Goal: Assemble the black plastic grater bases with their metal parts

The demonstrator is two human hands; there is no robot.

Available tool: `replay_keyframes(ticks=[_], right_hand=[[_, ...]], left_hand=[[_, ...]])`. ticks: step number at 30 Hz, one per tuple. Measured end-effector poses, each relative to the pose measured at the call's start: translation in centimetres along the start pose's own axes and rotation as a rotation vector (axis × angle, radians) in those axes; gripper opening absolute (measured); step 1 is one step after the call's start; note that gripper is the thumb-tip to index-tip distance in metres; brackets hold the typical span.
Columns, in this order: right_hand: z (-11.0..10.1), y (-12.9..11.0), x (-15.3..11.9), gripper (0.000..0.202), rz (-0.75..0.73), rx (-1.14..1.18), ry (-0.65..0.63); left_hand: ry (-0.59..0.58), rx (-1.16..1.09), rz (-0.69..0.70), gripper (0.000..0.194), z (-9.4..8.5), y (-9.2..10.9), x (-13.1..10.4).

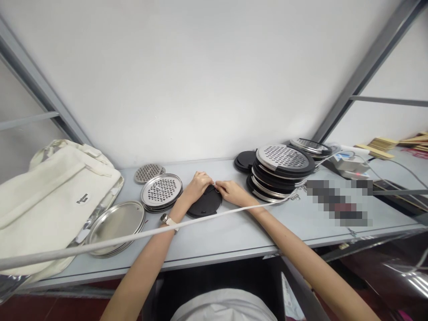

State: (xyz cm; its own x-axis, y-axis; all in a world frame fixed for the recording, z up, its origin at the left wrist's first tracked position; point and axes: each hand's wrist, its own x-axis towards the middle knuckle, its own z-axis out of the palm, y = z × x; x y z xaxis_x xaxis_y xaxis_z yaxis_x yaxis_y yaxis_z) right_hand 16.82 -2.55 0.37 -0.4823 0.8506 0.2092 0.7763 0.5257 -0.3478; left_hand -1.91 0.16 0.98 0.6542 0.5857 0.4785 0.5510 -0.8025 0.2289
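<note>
So there's a plain white wall [200, 80], pretty evenly lit, right behind a long pale grey-blue tabletop [230, 236] with a dark line along its front edge. Grey metal uprights [361, 67] lean in on both sides of that tabletop, each with a thin crossbar [388, 100] coming off it. Below the tabletop, the floor [374, 281] is dark red and kinda shiny, with streaks of light reflecting off it down on the right.
</note>
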Motion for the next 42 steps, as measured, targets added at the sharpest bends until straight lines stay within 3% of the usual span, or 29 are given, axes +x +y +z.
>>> replay_keyframes(ticks=[18,25,33,42], right_hand=[[-0.1,-1.0,-0.2,0.026,0.051,-0.296,-0.044],[-0.5,-0.4,-0.5,0.031,0.079,-0.227,-0.065],[-0.5,-0.2,-0.6,0.033,0.024,-0.203,-0.013],[-0.7,-0.1,-0.6,0.035,-0.01,-0.139,-0.03]], left_hand=[[0.004,-0.043,-0.022,0.019,0.4,-0.4,-0.1],[-0.031,0.025,-0.005,0.02,0.2,0.1,-0.1],[-0.004,0.069,0.011,0.021,-0.2,0.6,-0.1],[-0.054,0.052,0.046,0.021,-0.5,0.9,-0.1]])
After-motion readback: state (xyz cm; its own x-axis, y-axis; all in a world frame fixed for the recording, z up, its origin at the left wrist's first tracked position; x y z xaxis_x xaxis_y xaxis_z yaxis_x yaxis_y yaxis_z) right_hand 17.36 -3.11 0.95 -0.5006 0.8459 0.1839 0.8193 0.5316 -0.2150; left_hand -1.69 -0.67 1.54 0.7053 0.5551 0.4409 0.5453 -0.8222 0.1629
